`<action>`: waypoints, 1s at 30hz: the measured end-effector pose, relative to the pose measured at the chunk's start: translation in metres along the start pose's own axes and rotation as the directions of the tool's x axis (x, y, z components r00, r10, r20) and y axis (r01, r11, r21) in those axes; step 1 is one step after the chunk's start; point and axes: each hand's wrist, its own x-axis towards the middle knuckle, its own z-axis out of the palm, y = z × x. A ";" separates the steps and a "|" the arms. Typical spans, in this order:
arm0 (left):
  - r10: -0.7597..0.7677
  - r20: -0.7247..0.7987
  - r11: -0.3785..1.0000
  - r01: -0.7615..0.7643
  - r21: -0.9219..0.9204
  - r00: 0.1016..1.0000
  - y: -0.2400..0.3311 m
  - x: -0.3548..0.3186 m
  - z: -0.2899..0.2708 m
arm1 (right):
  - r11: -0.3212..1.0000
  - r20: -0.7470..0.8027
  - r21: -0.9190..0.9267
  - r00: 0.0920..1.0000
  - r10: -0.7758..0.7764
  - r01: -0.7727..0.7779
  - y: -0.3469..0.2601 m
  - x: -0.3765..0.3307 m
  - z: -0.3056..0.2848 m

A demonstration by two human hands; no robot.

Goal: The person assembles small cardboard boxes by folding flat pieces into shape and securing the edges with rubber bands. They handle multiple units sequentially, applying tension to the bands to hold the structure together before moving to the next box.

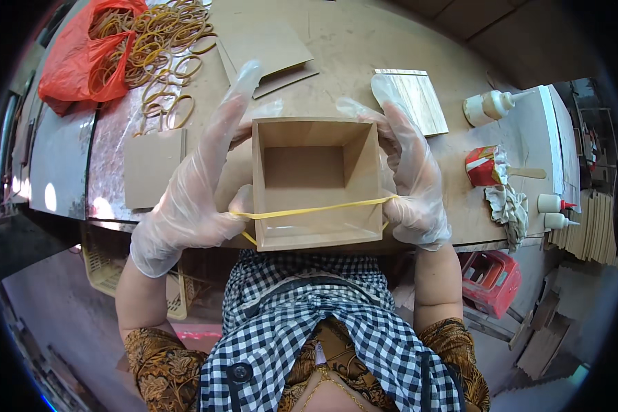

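While the open-topped box (pixel 305 168) is at the near edge of the table (pixel 343 51), its hollow side facing the wearer, both gloved hands flank it, probably to steady the walls. Can't tell if its underside touches the tabletop. Left hand (pixel 199 182): fingers long and loosely spread up along the left wall, thumb low, hooked on the yellow rubber band (pixel 316 208). Right hand (pixel 419 185): fingers more bent along the right wall, thumb and forefinger seemingly pinching the band's other end. Neither hand is fully closed; exact finger contact behind the walls is hidden. Band runs nearly straight across the lower part of the opening, so it looks pulled taut between the hands; lower strands show beside the box at both sides. Spare bands (pixel 168 41) spill from a red bag (pixel 69 79) at far left, white squeeze bottle (pixel 486 108) at right, likely parked aside for reach and working room.
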 end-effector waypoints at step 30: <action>-0.177 -0.448 0.956 0.044 -0.291 0.876 -0.018 0.033 0.029 | 0.994 -0.449 0.100 0.890 0.079 -0.038 0.000 0.019 0.032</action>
